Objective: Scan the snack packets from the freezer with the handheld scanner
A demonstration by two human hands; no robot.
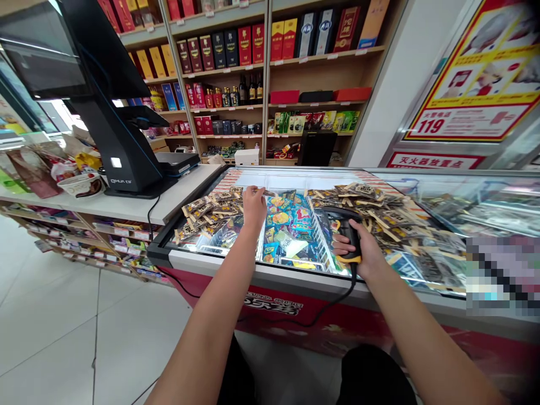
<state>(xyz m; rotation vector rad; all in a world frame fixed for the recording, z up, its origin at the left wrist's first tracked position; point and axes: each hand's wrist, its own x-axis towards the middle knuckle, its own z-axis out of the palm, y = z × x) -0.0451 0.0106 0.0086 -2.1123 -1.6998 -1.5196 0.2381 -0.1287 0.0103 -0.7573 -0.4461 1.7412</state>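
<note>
My right hand (356, 247) is wrapped around the handle of a black and yellow barcode scanner (348, 236), held above the freezer's right side. A cable hangs from the scanner's handle. Over the left-hand pile of brown snack packets (211, 208), my left hand (254, 202) is closed, with the edge of a small brown packet (269, 193) showing by its fingertips. To the right, a larger heap of similar packets (388, 214) lies on the freezer's glass top. Between the piles, blue ice-cream packs (291, 219) lie inside the freezer (219, 264).
A counter (156, 208) on the left carries a checkout terminal (109, 112), a paper bowl (82, 184) and bagged goods. Shelves of boxed goods (223, 50) stand behind. The scanner's cable (312, 320) droops across the freezer front. A fire-safety poster (476, 79) hangs at right.
</note>
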